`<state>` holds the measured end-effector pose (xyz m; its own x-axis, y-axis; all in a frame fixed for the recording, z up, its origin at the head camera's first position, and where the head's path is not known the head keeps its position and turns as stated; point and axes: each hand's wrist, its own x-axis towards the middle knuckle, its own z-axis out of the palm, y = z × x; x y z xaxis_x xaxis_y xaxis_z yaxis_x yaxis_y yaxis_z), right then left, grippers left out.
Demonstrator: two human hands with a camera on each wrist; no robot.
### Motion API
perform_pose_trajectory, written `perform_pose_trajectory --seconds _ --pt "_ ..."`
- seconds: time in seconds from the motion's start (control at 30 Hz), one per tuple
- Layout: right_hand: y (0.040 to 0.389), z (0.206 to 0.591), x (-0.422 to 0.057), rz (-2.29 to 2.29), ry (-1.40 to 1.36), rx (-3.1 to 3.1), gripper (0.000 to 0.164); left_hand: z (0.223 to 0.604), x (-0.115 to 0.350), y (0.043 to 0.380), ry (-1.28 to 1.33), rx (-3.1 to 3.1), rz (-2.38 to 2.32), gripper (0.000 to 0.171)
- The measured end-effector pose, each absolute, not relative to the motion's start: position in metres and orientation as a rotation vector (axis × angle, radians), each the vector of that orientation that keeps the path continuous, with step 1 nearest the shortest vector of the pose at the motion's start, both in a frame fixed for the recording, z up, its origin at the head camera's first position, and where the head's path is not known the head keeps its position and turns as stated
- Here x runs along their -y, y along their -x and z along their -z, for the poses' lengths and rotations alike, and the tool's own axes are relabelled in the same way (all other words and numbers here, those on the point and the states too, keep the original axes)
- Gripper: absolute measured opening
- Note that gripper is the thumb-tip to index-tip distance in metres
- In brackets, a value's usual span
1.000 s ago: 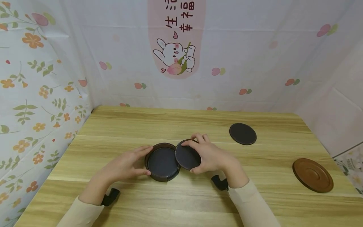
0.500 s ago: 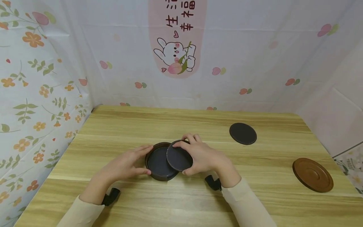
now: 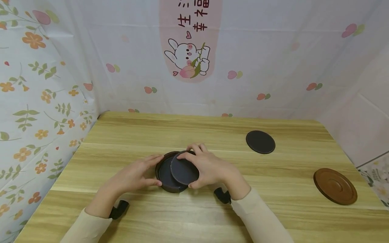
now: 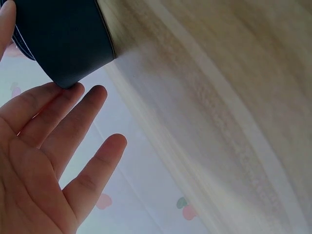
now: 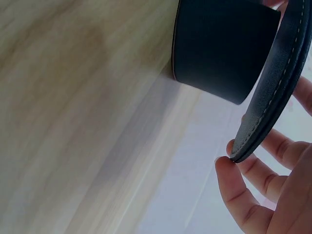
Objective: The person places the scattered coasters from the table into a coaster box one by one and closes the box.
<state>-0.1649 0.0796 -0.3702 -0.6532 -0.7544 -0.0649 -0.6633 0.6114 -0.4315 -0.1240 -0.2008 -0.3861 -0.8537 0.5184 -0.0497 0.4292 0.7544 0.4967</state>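
A round dark coaster holder with a low leather-like wall stands on the table, a flat dark disc visible inside it. From its left side my left hand holds it, thumb at the front and fingers at the back. My right hand pinches a round black coaster with a stitched edge by its right side. In the head view this coaster overlaps the right part of the holder. The right wrist view shows the coaster tilted beside the holder's outer wall, its near edge between thumb and fingers.
Another black coaster lies flat at the back right of the wooden table. Farther right lies a brown round disc with a raised ring in its middle. Printed cloth hangs behind the table and along its left side.
My right hand has carried the black coaster leftward, from the holder's right edge to over its right part. The left hand and the holder stay in place.
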Motion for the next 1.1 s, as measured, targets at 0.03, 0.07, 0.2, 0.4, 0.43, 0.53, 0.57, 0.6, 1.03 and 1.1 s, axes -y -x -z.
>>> perform_pose_trajectory --seconds 0.03,0.07,0.2,0.4,0.43,0.53,0.57,0.6,1.03,1.1 --pt "0.165 0.37 -0.078 0.54 1.167 -2.597 0.083 0.386 0.201 0.124 -0.755 -2.767 -0.719 0.087" --pt "0.165 0.37 -0.077 0.533 1.169 -2.596 0.083 0.386 0.201 0.124 -0.757 -2.768 -0.719 0.087" --pt "0.164 0.37 -0.071 0.523 1.192 -2.594 0.083 0.387 0.202 0.124 -0.761 -2.771 -0.728 0.087" --pt "0.164 0.371 -0.063 0.497 1.228 -2.595 0.082 0.388 0.203 0.123 -0.751 -2.768 -0.746 0.088" --pt "0.164 0.371 -0.061 0.49 1.23 -2.595 0.083 0.388 0.203 0.123 -0.75 -2.766 -0.748 0.088" --pt "0.165 0.371 -0.058 0.472 1.24 -2.593 0.083 0.388 0.203 0.123 -0.747 -2.761 -0.755 0.088" --pt "0.165 0.371 -0.057 0.466 1.246 -2.593 0.083 0.388 0.203 0.123 -0.745 -2.761 -0.755 0.088" --pt "0.165 0.371 -0.056 0.455 1.252 -2.594 0.083 0.388 0.203 0.123 -0.746 -2.761 -0.756 0.088" --pt "0.169 0.37 -0.047 0.384 1.293 -2.573 0.082 0.389 0.204 0.124 -0.735 -2.738 -0.782 0.087" --pt "0.169 0.369 -0.047 0.376 1.301 -2.57 0.082 0.388 0.203 0.124 -0.731 -2.737 -0.789 0.087"
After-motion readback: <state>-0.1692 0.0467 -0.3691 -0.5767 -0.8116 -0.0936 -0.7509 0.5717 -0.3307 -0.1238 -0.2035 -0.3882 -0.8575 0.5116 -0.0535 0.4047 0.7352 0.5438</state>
